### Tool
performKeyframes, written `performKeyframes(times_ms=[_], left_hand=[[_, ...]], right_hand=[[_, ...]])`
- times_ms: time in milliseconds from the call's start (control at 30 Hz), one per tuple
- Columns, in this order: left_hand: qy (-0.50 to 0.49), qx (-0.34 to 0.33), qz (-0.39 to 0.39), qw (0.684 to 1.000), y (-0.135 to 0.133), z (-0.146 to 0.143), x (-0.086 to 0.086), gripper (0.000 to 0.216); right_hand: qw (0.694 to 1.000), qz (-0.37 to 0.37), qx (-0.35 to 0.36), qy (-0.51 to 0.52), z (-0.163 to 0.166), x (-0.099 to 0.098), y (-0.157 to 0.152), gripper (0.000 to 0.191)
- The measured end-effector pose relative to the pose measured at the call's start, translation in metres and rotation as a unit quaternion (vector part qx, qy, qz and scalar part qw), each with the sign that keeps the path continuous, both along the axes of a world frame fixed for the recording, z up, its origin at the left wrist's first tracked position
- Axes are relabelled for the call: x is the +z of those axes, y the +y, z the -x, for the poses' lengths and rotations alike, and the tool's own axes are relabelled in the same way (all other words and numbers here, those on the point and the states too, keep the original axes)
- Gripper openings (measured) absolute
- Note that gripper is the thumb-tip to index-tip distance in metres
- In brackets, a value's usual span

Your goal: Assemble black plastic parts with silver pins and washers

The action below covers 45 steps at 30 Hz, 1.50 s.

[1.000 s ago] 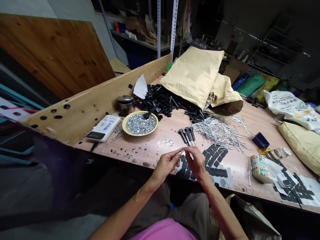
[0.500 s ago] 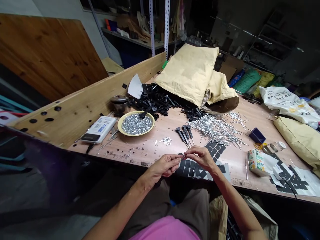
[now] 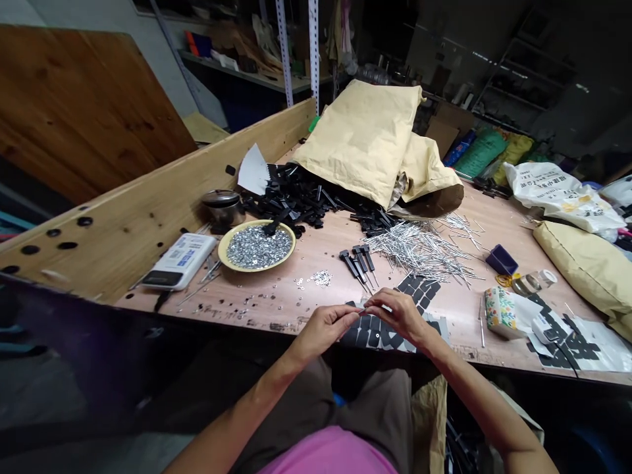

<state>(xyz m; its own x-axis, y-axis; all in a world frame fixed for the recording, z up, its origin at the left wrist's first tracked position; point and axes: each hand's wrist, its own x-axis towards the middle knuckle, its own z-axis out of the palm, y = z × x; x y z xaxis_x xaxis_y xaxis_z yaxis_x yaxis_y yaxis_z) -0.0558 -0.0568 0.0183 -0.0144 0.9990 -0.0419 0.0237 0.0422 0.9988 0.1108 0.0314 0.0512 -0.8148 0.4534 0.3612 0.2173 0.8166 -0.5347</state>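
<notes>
My left hand (image 3: 326, 331) and my right hand (image 3: 397, 313) meet at the fingertips over the table's front edge. Both are closed in a pinch around something small and thin, mostly covered by the fingers, so its kind does not show. Under and beside the hands lie rows of flat black pieces (image 3: 369, 331) on a grey sheet. Just beyond the fingertips rest several black-headed pieces with thin metal rods (image 3: 358, 263). Behind them spreads a heap of thin silvery rods (image 3: 424, 250). Left of these is a small scatter of metal washers (image 3: 322, 278).
A yellow bowl (image 3: 222, 253) of small metal pieces stands at left, beside a white device (image 3: 185, 259) and a lidded metal pot (image 3: 223, 207). Black parts (image 3: 301, 197) are heaped behind, below a large paper sack (image 3: 360, 141). A tissue box (image 3: 501, 316) and clear jar (image 3: 533, 282) are at right.
The view has shifted slightly, so the table's contents sit a little further left. Both hands stay together in the same pinch, with the left fingers slightly straighter.
</notes>
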Motion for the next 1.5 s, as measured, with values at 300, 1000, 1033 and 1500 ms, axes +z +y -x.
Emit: performKeyframes(times_ms=[300, 1000, 1033, 1500], left_hand=[[-0.081, -0.037, 0.065, 0.994, 0.002, -0.003, -0.003, 0.050], [0.227, 0.093, -0.209, 0.947, -0.002, -0.016, -0.020, 0.024], [0.226, 0.097, -0.211, 0.946, -0.001, -0.016, -0.019, 0.024], [0.362, 0.077, -0.214, 0.904, -0.003, -0.023, -0.019, 0.033]], right_hand=[[0.999, -0.035, -0.003, 0.005, -0.001, -0.004, -0.008, 0.030], [0.983, 0.081, -0.166, 0.012, -0.004, -0.026, -0.012, 0.051], [0.978, 0.120, -0.170, 0.028, -0.005, -0.023, -0.011, 0.049], [0.948, 0.282, -0.120, 0.085, -0.016, -0.019, -0.007, 0.036]])
